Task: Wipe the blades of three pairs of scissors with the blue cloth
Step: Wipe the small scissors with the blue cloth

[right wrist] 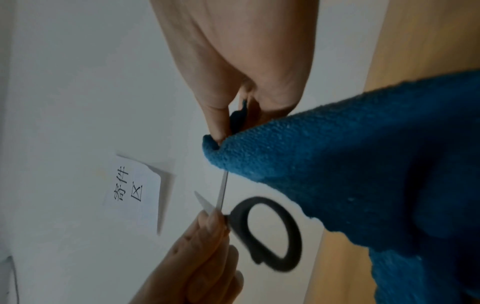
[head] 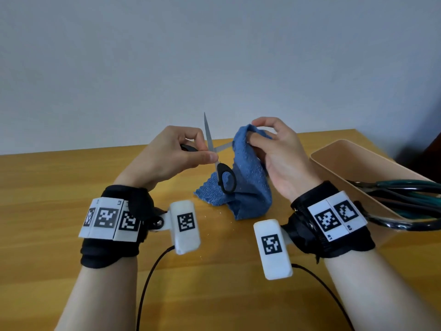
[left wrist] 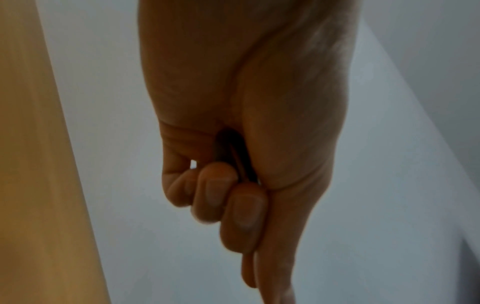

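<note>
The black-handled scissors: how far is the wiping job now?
In hand: the left hand holds the black-handled scissors open, and the right hand pinches the blue cloth around one blade. Left: the other blade. Green-handled scissors lie in the tan tray; whether wiped, I cannot tell.

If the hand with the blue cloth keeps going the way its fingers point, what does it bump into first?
Probably the other steel blade of the open black-handled scissors, then the left hand. The right hand already pinches the blue cloth round one blade; depth is unclear.
</note>
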Action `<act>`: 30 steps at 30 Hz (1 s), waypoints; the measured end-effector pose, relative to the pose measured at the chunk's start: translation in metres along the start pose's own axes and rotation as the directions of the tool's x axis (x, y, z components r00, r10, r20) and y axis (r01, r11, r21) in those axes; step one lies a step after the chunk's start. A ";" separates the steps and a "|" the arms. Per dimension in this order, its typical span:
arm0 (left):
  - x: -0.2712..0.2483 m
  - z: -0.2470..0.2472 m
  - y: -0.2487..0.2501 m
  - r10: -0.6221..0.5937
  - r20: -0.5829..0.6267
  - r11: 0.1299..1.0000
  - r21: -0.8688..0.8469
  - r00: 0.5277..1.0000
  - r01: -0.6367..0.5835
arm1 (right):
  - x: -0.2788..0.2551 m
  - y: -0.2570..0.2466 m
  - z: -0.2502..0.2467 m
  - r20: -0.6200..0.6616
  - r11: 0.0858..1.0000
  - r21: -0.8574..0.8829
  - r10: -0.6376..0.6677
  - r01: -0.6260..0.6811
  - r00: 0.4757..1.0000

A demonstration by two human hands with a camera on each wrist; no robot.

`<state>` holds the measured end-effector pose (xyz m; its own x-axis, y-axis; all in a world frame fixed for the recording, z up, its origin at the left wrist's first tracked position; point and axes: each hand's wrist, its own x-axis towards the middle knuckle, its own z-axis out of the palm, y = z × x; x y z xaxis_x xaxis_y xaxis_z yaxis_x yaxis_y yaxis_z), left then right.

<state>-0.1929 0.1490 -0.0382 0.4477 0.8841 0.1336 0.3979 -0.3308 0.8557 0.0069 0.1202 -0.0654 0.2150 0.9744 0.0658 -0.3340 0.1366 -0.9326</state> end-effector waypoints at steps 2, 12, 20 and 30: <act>0.000 0.000 0.000 -0.005 0.001 1.000 0.003 1.000 0.005 | -0.002 0.001 0.001 0.041 1.000 0.006 0.012 -0.012 0.999; 0.000 0.002 0.004 0.020 -0.028 1.000 0.007 0.999 -0.019 | -0.003 0.001 0.006 -0.004 1.000 0.011 -0.024 0.024 1.000; 0.001 0.003 0.004 0.025 -0.014 1.000 0.002 1.000 -0.025 | -0.006 0.000 0.011 0.083 0.999 -0.051 0.003 0.001 0.997; 0.001 0.004 0.006 0.032 0.003 0.999 0.003 0.999 -0.032 | -0.007 0.000 0.010 0.161 0.996 -0.089 0.037 -0.023 0.986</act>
<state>-0.1871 0.1469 -0.0352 0.4625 0.8722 0.1592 0.3856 -0.3596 0.8497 -0.0040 0.1151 -0.0625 0.0524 0.9948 0.0874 -0.2555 0.0980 -0.9618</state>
